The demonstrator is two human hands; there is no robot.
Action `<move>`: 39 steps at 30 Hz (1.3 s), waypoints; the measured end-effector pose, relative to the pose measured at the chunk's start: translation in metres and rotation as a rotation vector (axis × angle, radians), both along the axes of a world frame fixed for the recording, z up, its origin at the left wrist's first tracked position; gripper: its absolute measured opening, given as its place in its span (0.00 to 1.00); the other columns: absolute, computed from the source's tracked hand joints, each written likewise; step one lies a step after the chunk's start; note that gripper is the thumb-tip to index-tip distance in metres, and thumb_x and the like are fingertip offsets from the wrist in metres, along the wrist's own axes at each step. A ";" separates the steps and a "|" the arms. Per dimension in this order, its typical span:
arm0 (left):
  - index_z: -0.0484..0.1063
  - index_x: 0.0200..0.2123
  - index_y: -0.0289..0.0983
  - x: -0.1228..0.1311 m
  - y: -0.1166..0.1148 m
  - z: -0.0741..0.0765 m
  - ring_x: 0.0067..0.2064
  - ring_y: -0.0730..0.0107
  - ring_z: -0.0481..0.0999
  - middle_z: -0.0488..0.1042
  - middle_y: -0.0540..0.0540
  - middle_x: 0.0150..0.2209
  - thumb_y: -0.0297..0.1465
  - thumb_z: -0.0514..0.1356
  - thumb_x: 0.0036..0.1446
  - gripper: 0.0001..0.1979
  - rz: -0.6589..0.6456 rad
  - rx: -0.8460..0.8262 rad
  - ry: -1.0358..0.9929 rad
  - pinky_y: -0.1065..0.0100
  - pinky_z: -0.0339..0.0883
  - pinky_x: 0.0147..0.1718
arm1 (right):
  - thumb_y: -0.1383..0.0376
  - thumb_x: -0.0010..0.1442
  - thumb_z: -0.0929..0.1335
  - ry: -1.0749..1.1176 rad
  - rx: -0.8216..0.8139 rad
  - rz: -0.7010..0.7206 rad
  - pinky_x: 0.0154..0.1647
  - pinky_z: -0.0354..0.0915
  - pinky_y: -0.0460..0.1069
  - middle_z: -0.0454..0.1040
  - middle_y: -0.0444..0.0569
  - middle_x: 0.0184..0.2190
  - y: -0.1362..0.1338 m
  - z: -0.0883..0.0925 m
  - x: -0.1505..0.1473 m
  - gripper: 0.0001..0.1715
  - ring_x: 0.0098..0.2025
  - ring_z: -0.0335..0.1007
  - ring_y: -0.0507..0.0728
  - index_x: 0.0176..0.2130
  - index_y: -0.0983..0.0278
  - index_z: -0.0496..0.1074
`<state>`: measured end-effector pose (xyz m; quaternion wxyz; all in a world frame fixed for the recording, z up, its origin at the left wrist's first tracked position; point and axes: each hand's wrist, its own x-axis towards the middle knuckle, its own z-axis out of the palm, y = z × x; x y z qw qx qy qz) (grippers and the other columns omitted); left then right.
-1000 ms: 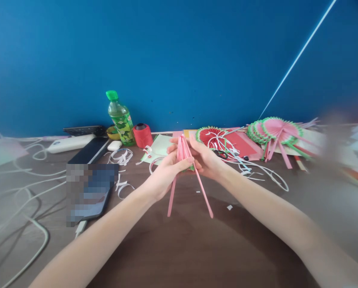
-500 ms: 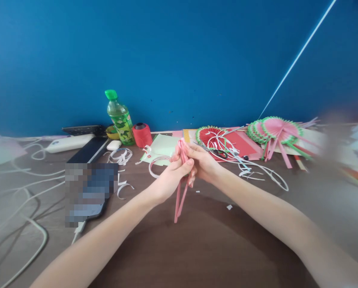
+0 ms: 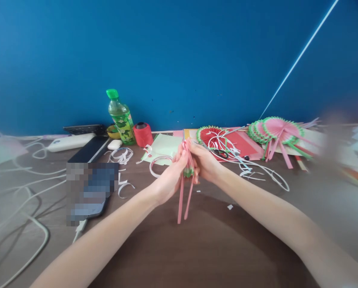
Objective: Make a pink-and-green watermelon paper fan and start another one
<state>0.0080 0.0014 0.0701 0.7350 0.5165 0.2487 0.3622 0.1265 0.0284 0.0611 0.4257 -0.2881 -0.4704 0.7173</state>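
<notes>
Between my two hands is a folded paper fan [image 3: 189,163], pink with a green and white edge, its pleats bunched together. Two pink strips [image 3: 181,202] hang down from it above the brown table. My left hand [image 3: 171,178] grips the fan from the left, thumb pointing up along the pleats. From the right, my right hand [image 3: 205,162] closes on the same fan, its fingers partly hidden behind it. A roll of clear tape [image 3: 153,171] lies just beyond my left hand. A red pleated fan [image 3: 210,134] rests behind my right hand.
Finished-looking pink and green fans [image 3: 282,130] lie at the back right. White strips [image 3: 275,176] and black-handled scissors [image 3: 220,153] are near red paper [image 3: 246,143]. A green-capped bottle [image 3: 121,120], red thread spool [image 3: 143,135], phone [image 3: 97,192] and cables [image 3: 43,232] occupy the left.
The fan has turned and opened slightly between my hands, so its green and white edge now shows. The two hanging strips have spread apart and shifted a little right.
</notes>
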 end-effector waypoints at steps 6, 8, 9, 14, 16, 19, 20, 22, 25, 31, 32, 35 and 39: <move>0.60 0.30 0.38 0.000 0.001 -0.012 0.24 0.76 0.64 0.65 0.54 0.22 0.46 0.50 0.58 0.17 0.038 0.099 0.042 0.69 0.63 0.29 | 0.51 0.57 0.61 -0.054 0.019 -0.006 0.04 0.59 0.46 0.67 0.41 0.13 -0.005 0.008 -0.001 0.19 0.09 0.60 0.51 0.36 0.65 0.66; 0.62 0.32 0.37 -0.001 0.002 -0.008 0.27 0.74 0.68 0.68 0.51 0.25 0.42 0.52 0.58 0.14 0.019 0.076 0.030 0.67 0.65 0.32 | 0.49 0.58 0.60 -0.087 0.061 0.001 0.04 0.57 0.44 0.71 0.44 0.18 -0.003 0.009 0.000 0.22 0.10 0.59 0.50 0.37 0.65 0.67; 0.64 0.33 0.36 -0.001 0.003 -0.005 0.28 0.72 0.70 0.70 0.50 0.27 0.39 0.53 0.57 0.11 0.019 0.055 0.021 0.66 0.66 0.33 | 0.48 0.58 0.59 -0.114 0.092 -0.012 0.05 0.55 0.43 0.73 0.46 0.21 -0.002 0.009 0.001 0.24 0.11 0.60 0.49 0.39 0.64 0.68; 0.67 0.39 0.34 -0.012 0.014 0.014 0.40 0.64 0.74 0.74 0.44 0.38 0.25 0.53 0.48 0.13 0.170 0.024 0.006 0.59 0.67 0.44 | 0.50 0.58 0.62 -0.318 0.408 -0.097 0.27 0.70 0.46 0.73 0.50 0.44 0.007 0.019 0.013 0.24 0.34 0.72 0.53 0.50 0.58 0.64; 0.67 0.42 0.34 -0.019 0.021 0.018 0.44 0.64 0.73 0.74 0.45 0.41 0.21 0.53 0.43 0.19 0.219 0.055 0.027 0.57 0.64 0.49 | 0.54 0.53 0.68 -0.459 0.523 -0.068 0.38 0.71 0.50 0.66 0.52 0.53 0.008 0.024 0.022 0.33 0.41 0.71 0.56 0.56 0.56 0.58; 0.66 0.45 0.35 -0.028 0.031 0.018 0.49 0.63 0.71 0.73 0.45 0.44 0.17 0.52 0.37 0.27 0.238 0.114 0.063 0.54 0.59 0.54 | 0.60 0.48 0.72 -0.668 0.571 0.028 0.35 0.72 0.53 0.62 0.55 0.56 0.007 0.029 0.031 0.46 0.38 0.73 0.57 0.61 0.54 0.50; 0.66 0.45 0.36 -0.030 0.033 0.017 0.50 0.63 0.70 0.73 0.45 0.45 0.16 0.52 0.36 0.29 0.232 0.132 0.070 0.53 0.58 0.55 | 0.62 0.49 0.71 -0.707 0.575 0.042 0.33 0.72 0.53 0.64 0.55 0.54 0.006 0.029 0.032 0.46 0.36 0.73 0.57 0.61 0.54 0.48; 0.65 0.46 0.37 -0.033 0.037 0.015 0.51 0.62 0.70 0.72 0.46 0.46 0.16 0.52 0.35 0.30 0.206 0.168 0.092 0.53 0.58 0.55 | 0.66 0.51 0.68 -0.748 0.581 0.024 0.31 0.72 0.52 0.68 0.55 0.50 0.005 0.028 0.033 0.43 0.33 0.74 0.56 0.62 0.56 0.48; 0.65 0.45 0.38 -0.040 0.040 0.018 0.50 0.62 0.70 0.72 0.45 0.46 0.18 0.52 0.36 0.28 0.152 0.218 0.199 0.54 0.62 0.52 | 0.68 0.54 0.64 -0.838 0.628 -0.066 0.31 0.71 0.52 0.73 0.52 0.43 0.008 0.024 0.034 0.34 0.30 0.73 0.55 0.59 0.58 0.55; 0.65 0.48 0.37 -0.071 0.052 0.030 0.36 0.66 0.76 0.74 0.45 0.40 0.26 0.53 0.43 0.24 0.196 0.415 0.789 0.67 0.68 0.32 | 0.70 0.56 0.61 -1.096 0.778 -0.310 0.40 0.68 0.54 0.76 0.50 0.42 0.019 0.034 0.055 0.21 0.38 0.73 0.57 0.49 0.63 0.71; 0.66 0.47 0.37 -0.077 0.055 0.033 0.33 0.68 0.75 0.74 0.47 0.37 0.27 0.54 0.44 0.23 0.189 0.480 0.891 0.69 0.67 0.31 | 0.70 0.56 0.61 -1.134 0.797 -0.352 0.42 0.67 0.54 0.76 0.50 0.43 0.021 0.037 0.059 0.20 0.40 0.72 0.57 0.48 0.63 0.72; 0.71 0.42 0.37 -0.089 0.058 0.041 0.31 0.69 0.73 0.74 0.49 0.31 0.33 0.55 0.45 0.18 0.092 0.610 1.135 0.70 0.65 0.30 | 0.73 0.56 0.59 -1.241 0.840 -0.433 0.44 0.65 0.53 0.77 0.49 0.41 0.024 0.042 0.071 0.21 0.42 0.71 0.57 0.44 0.62 0.75; 0.73 0.39 0.38 -0.092 0.055 0.049 0.32 0.67 0.72 0.74 0.50 0.30 0.37 0.54 0.46 0.17 0.093 0.683 1.320 0.70 0.64 0.32 | 0.73 0.56 0.59 -1.387 0.927 -0.438 0.40 0.63 0.54 0.76 0.49 0.40 0.027 0.041 0.078 0.22 0.40 0.69 0.59 0.42 0.60 0.76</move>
